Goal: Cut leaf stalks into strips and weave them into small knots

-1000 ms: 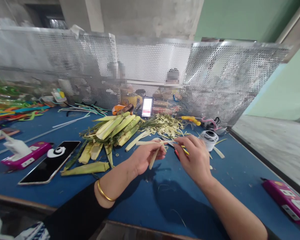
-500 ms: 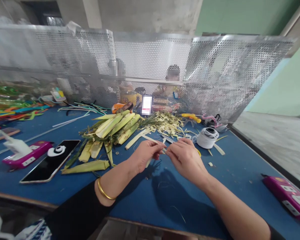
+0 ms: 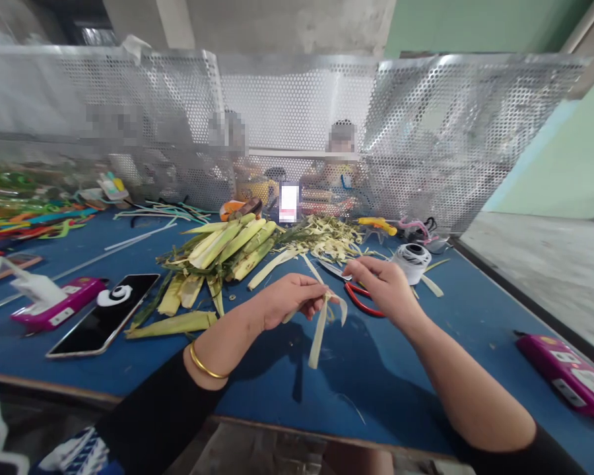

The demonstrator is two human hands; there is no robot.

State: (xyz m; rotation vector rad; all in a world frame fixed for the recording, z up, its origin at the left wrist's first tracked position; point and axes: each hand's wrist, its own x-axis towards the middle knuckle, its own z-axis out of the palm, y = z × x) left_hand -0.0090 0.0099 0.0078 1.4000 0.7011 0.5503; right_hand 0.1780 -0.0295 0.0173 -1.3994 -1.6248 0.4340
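Note:
My left hand (image 3: 297,298) is closed in a pinch on pale corn husk strips (image 3: 319,333). One strip hangs down from the fingertips and a shorter one curls to the right. Over a pair of scissors with red handles (image 3: 363,305) is my right hand (image 3: 379,280), its fingers loosely bent and reaching left. It appears to hold nothing; whether the fingertips touch the scissors is unclear. The scissors lie on the blue table with their blades pointing up and left. A bundle of corn husks (image 3: 232,247) lies beyond my left hand, beside a heap of husk shreds (image 3: 327,237).
A spool of white string (image 3: 412,265) stands right behind my right hand. On the left lie a phone (image 3: 99,323) and a purple power strip (image 3: 62,303); another purple power strip (image 3: 569,376) is at the right. A perforated metal screen (image 3: 297,99) borders the back, with people beyond.
My right hand has left the husk strip at my left fingertips and moved right, over the scissors. The strip ends now hang loose from my left hand, and the red handles have come into view.

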